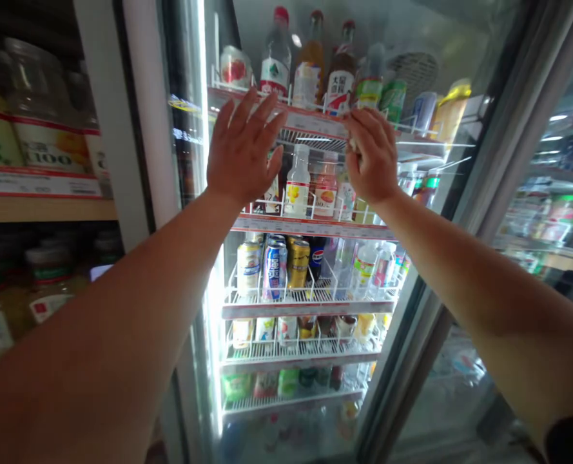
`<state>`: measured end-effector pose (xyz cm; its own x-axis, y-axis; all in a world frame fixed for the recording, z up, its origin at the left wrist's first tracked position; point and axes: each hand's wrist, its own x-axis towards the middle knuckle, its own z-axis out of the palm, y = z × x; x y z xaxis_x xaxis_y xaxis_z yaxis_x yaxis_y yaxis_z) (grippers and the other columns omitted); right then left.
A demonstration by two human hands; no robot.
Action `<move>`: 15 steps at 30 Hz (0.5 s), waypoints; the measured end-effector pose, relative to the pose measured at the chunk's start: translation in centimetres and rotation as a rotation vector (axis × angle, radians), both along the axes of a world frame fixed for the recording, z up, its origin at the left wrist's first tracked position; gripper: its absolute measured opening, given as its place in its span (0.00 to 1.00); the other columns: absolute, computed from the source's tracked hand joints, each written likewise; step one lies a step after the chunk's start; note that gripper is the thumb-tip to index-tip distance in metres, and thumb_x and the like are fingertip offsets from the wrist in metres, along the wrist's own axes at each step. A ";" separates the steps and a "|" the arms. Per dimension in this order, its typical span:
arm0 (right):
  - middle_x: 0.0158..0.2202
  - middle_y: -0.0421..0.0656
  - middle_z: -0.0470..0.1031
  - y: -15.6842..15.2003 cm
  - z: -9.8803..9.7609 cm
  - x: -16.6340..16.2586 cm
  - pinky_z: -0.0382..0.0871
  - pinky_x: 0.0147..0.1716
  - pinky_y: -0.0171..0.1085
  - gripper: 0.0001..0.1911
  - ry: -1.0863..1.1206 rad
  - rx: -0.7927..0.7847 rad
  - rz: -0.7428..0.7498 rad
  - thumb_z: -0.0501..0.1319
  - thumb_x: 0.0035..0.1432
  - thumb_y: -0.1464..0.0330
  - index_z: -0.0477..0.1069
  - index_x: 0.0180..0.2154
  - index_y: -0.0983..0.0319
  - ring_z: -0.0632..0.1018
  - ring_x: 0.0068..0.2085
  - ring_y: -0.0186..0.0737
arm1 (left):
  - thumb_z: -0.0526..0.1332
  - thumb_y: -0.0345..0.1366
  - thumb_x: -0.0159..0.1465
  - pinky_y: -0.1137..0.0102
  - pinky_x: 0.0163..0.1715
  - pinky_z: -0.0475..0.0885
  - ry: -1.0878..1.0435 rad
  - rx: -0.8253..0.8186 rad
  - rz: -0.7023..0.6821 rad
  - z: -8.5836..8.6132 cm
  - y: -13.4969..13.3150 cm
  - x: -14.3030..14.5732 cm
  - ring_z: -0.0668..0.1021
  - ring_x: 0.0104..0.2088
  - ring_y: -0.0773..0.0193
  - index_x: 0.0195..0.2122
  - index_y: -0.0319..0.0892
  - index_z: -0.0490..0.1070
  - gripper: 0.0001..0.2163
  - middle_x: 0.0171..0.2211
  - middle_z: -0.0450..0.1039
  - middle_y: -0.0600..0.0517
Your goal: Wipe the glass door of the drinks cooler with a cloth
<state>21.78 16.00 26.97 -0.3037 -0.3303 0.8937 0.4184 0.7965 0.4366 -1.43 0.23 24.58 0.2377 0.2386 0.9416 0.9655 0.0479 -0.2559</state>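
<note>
My left hand point(245, 151) is raised with its fingers spread, in front of the left part of the upper shelf's label strip point(310, 122). Whether its fingertips touch the strip I cannot tell. To its right, my right hand point(373, 154) has its fingers curled at the same strip. A small pale bit shows at its fingers, too little to name. Above the strip stand a clear red-capped bottle point(275, 61), a dark bottle point(341, 71) and a glass jar point(235, 67). Between and below my hands are a yellow-labelled bottle point(297, 183) and a pink drink bottle point(325, 190).
Lower wire racks hold several cans, among them a gold can point(298, 264) and a blue-and-pink can point(274, 267). A bright light strip point(213, 348) runs down the cooler's left side. Large juice bottles point(49, 142) fill shelves at left. A metal door frame point(441, 335) slants along the right.
</note>
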 end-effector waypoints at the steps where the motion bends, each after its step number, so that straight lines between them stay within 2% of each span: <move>1: 0.66 0.40 0.69 -0.4 -0.3 0.1 0.53 0.72 0.60 0.26 -0.079 0.010 -0.005 0.50 0.67 0.64 0.66 0.65 0.51 0.64 0.70 0.51 | 0.51 0.44 0.70 0.44 0.75 0.41 0.001 0.001 -0.017 0.0 0.1 -0.1 0.47 0.75 0.56 0.70 0.49 0.56 0.27 0.75 0.45 0.60; 5: 0.65 0.36 0.71 -1.2 -1.0 0.3 0.54 0.72 0.59 0.25 -0.368 0.048 0.001 0.53 0.65 0.63 0.69 0.62 0.46 0.67 0.69 0.49 | 0.51 0.45 0.70 0.45 0.75 0.38 0.025 0.009 -0.050 0.3 0.8 -0.6 0.45 0.76 0.57 0.71 0.51 0.54 0.27 0.75 0.43 0.63; 7: 0.64 0.38 0.71 -0.4 -0.8 0.3 0.54 0.71 0.60 0.25 -0.282 0.008 0.025 0.52 0.66 0.63 0.68 0.63 0.47 0.66 0.70 0.50 | 0.51 0.45 0.71 0.45 0.75 0.36 0.021 0.004 -0.038 0.4 1.2 -0.8 0.44 0.76 0.58 0.71 0.50 0.53 0.27 0.75 0.42 0.64; 9: 0.64 0.42 0.71 1.0 -0.4 0.2 0.54 0.71 0.61 0.25 -0.043 -0.023 0.068 0.49 0.68 0.62 0.68 0.63 0.52 0.65 0.70 0.51 | 0.50 0.46 0.71 0.45 0.75 0.35 -0.014 0.011 -0.018 0.0 1.4 -0.9 0.43 0.76 0.59 0.71 0.49 0.53 0.28 0.75 0.41 0.64; 12: 0.64 0.45 0.71 2.6 -0.1 0.2 0.55 0.70 0.60 0.27 0.294 -0.043 0.121 0.45 0.69 0.61 0.69 0.63 0.55 0.66 0.68 0.52 | 0.49 0.47 0.71 0.48 0.76 0.37 -0.072 0.046 -0.024 -2.1 0.9 -1.0 0.43 0.76 0.60 0.72 0.53 0.51 0.28 0.75 0.41 0.67; 13: 0.64 0.45 0.71 2.6 -0.3 0.2 0.54 0.70 0.59 0.27 0.313 -0.043 0.119 0.44 0.69 0.60 0.69 0.63 0.54 0.67 0.68 0.52 | 0.48 0.47 0.71 0.50 0.76 0.38 -0.079 0.051 -0.031 -3.3 0.6 -0.9 0.44 0.76 0.60 0.72 0.55 0.50 0.28 0.75 0.41 0.68; 15: 0.65 0.42 0.71 1.8 -1.0 0.3 0.53 0.71 0.59 0.27 0.148 -0.032 0.077 0.46 0.69 0.59 0.68 0.64 0.51 0.66 0.69 0.51 | 0.47 0.46 0.71 0.50 0.76 0.41 -0.085 0.040 -0.036 -5.8 -0.2 -0.7 0.46 0.76 0.60 0.72 0.61 0.49 0.28 0.74 0.42 0.70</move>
<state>22.13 17.78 26.01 -0.1431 -0.3180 0.9372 0.4134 0.8412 0.3485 -2.12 0.02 18.81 0.1647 0.1930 0.9673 0.9849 0.0217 -0.1720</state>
